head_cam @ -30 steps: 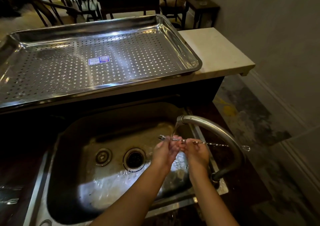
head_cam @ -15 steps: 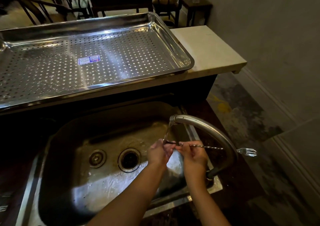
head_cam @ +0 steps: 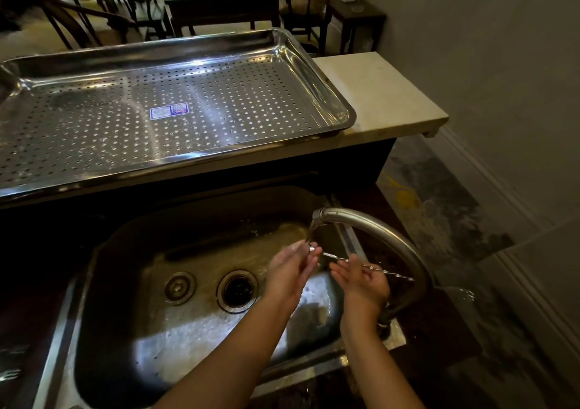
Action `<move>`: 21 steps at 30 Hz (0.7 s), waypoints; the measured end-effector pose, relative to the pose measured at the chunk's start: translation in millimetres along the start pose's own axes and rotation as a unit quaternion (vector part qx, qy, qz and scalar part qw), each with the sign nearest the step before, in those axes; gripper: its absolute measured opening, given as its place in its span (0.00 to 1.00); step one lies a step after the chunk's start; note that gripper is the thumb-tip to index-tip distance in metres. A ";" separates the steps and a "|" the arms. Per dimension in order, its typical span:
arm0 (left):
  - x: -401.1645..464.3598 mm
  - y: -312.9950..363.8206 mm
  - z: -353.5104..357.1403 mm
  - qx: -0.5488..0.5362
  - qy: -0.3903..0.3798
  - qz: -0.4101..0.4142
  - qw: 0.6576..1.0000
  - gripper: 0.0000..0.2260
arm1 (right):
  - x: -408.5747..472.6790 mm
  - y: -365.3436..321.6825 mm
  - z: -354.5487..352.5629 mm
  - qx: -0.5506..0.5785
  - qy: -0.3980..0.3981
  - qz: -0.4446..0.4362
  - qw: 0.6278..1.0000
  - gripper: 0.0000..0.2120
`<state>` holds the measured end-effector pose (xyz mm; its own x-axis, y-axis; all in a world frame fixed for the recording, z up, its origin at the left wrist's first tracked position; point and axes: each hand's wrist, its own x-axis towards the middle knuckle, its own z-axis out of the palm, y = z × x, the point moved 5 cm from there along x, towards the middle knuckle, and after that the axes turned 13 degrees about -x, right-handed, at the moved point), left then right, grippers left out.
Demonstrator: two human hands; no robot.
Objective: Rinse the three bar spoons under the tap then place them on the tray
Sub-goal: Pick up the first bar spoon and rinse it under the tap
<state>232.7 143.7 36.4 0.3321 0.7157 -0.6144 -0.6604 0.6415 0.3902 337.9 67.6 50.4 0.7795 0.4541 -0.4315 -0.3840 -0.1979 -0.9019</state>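
Both of the person's hands are over the right part of a steel sink [head_cam: 131, 283], under the running tap [head_cam: 376, 236]. A thin stream of water falls from the spout onto the near end of a bar spoon [head_cam: 332, 256], a slender twisted metal rod held roughly level and slanting down toward the right. The left hand [head_cam: 292, 270] has its fingers [head_cam: 309, 256] closed around the rod's left end, directly beneath the stream. The right hand [head_cam: 361, 280] lies palm-up with its fingers spread, and the rod rests across them; whether they actually pinch it cannot be told. Past the right hand the rod runs behind the tap's curved neck, and its far tip is blurred. Only this one spoon can be made out. In the sink floor, left of the hands, sit a round drain [head_cam: 237, 290] and a smaller plug fitting [head_cam: 179, 287]. The perforated steel tray [head_cam: 329, 88] lies on the raised counter [head_cam: 386, 94] behind the sink, well apart from the hands, with a small blue-and-white sticker [head_cam: 169, 111] on its floor.
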 end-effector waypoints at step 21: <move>-22.7 20.2 6.2 0.220 0.031 0.134 0.966 0.06 | -12.0 11.8 37.0 -0.054 -0.060 -0.007 0.997 0.11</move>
<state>216.0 142.1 62.5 0.1395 0.8627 -0.4861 -0.3629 0.5013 0.7855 305.7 91.9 45.6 0.7178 0.5564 -0.4185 -0.3122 -0.2800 -0.9078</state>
